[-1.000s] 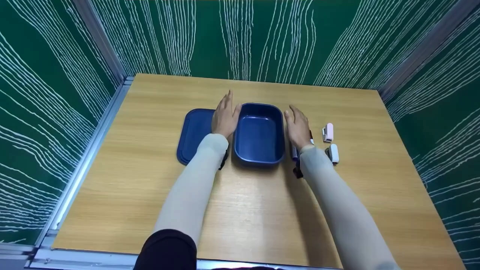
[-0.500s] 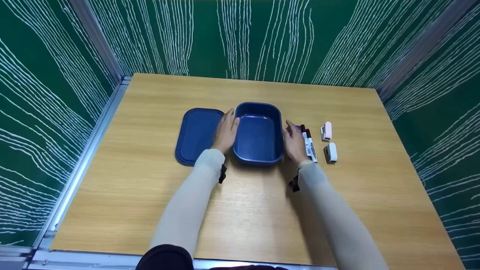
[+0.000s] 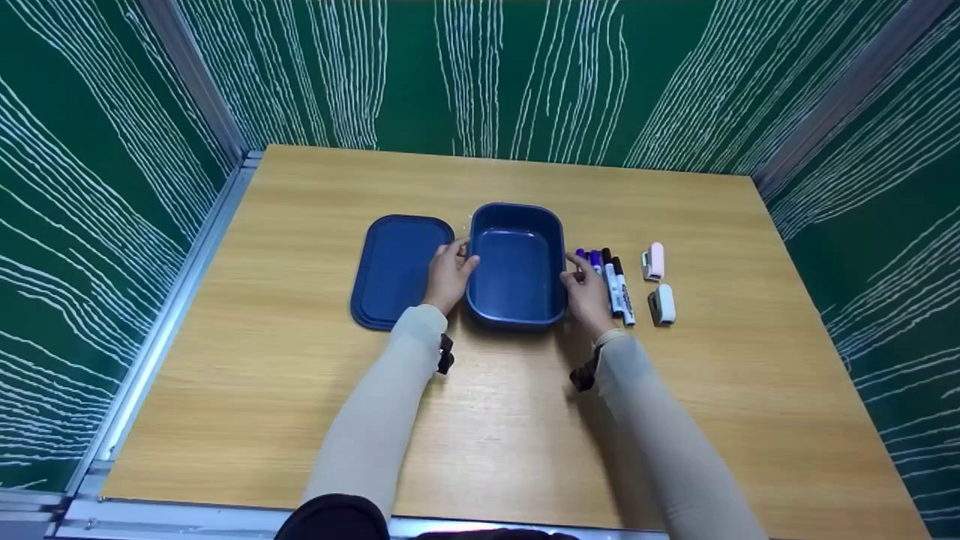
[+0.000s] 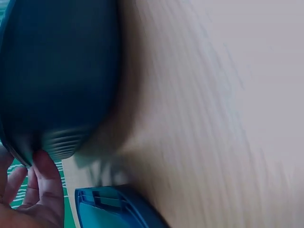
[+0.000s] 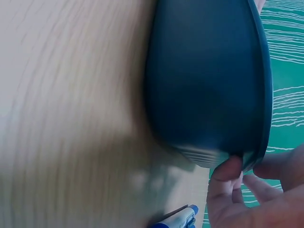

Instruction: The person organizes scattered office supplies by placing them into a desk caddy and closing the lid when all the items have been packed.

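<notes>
A deep blue plastic box (image 3: 516, 325) stands open at the top near the middle of the table, with nothing visible inside. My left hand (image 3: 446, 279) pinches its left rim; the left wrist view has those fingers (image 4: 47, 178) bent against the wall under the rim. On the opposite side my right hand (image 3: 588, 298) pinches the right rim, thumb at the edge and fingers (image 5: 225, 173) beneath it. Flat on the table, left of the box, lies its matching blue lid (image 3: 397, 274), close beside my left hand.
Several markers (image 3: 618, 291) with purple and black caps lie just right of my right hand. Farther right are a small pink stapler-like item (image 3: 654, 261) and a white one (image 3: 662, 305). Green walls (image 3: 570, 82) with white lines enclose the wooden table (image 3: 247, 360).
Both hands have come down and a little nearer to me, from flat beside the box to fingers bent on its rims. The markers are more exposed. The box stays about where it was.
</notes>
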`<state>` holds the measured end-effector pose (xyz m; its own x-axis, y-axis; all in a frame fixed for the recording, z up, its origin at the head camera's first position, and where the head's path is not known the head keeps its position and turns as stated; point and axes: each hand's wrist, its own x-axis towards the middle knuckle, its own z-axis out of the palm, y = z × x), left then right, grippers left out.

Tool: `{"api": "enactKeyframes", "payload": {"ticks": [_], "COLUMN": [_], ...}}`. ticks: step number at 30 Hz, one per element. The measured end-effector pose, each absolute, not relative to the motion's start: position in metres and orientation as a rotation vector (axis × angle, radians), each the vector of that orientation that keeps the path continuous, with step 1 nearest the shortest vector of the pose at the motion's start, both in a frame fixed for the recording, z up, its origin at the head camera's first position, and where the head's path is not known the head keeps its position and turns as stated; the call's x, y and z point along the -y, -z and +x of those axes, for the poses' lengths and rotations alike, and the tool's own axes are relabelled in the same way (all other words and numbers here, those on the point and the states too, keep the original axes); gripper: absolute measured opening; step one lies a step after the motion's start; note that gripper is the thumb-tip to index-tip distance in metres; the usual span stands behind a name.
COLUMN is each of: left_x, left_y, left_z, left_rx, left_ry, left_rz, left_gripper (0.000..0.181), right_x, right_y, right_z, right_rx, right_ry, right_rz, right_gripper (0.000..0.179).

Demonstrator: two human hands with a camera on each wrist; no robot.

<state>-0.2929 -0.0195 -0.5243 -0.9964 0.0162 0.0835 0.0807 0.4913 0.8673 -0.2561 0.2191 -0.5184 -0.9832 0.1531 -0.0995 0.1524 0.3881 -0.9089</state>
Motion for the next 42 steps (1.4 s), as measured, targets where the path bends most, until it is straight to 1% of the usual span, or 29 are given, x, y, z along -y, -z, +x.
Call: {"api": "enactKeyframes", "payload": {"ticks": [5, 12, 17, 21, 26, 31, 35, 42], "left_x": [0.019, 0.021, 0.022, 0.021, 0.020, 0.020, 0.020, 0.018], "left_y": [0.525, 0.528, 0.532, 0.533, 0.531, 0.530, 0.531, 0.532], "left_z": [-0.295, -0.293, -0.293, -0.293, -0.294, -0.295, -0.296, -0.295], "left_rx": [2.623, 2.562, 2.549, 2.549, 2.544, 2.540, 2.540, 2.546], "left_ry": [1.604, 1.759, 1.742, 1.722, 1.730, 1.702, 1.694, 1.738], "left_rz": [-0.073, 0.027, 0.044, 0.040, 0.041, 0.049, 0.060, 0.075], "left_gripper": [0.042, 0.043, 0.043, 0.043, 0.043, 0.042, 0.041, 0.042], "right_x": [-0.221, -0.221, -0.223, -0.232, -0.249, -0.257, -0.257, -0.253], "right_y": [0.520, 0.520, 0.520, 0.519, 0.516, 0.517, 0.522, 0.535], "right_z": [-0.256, -0.254, -0.254, -0.257, -0.263, -0.267, -0.267, -0.267], "right_rx": [2.599, 2.642, 2.647, 2.662, 2.643, 2.765, 2.861, 2.933], "right_ry": [-1.723, -1.731, -1.686, -1.594, -1.342, -1.048, -0.981, -0.936], "right_rz": [-0.271, -0.304, -0.251, -0.273, -0.315, -0.273, -0.269, -0.281], "right_gripper": [0.046, 0.045, 0.043, 0.044, 0.042, 0.044, 0.045, 0.024]}}
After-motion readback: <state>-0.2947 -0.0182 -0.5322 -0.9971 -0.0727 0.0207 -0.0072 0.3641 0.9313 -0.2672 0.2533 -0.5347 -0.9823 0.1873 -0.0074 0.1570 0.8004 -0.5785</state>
